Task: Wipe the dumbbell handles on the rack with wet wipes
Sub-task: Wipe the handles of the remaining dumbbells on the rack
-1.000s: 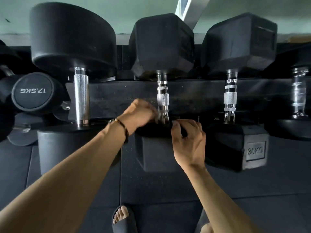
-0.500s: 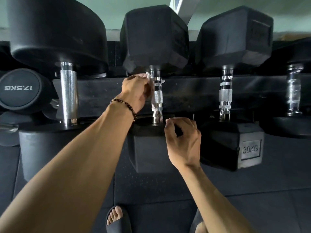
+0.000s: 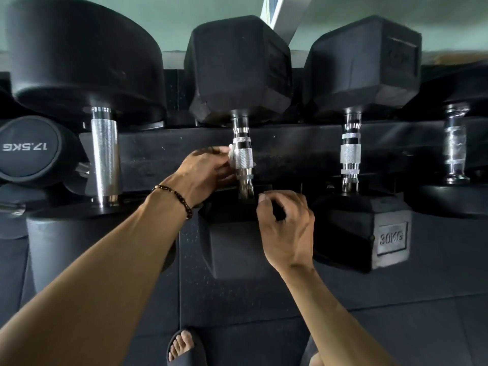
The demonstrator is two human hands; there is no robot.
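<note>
At middle dumbbell handle [image 3: 243,159], axis running away from viewer: left hand [image 3: 203,173] pinching wet wipe [image 3: 231,158] against left flank. Right hand [image 3: 286,228] below, gripping near head [image 3: 232,239].

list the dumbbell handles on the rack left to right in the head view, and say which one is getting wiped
smooth straight handle → middle hex dumbbell handle, wiped by the left hand with a wet wipe → 30KG dumbbell handle → far right handle
</note>
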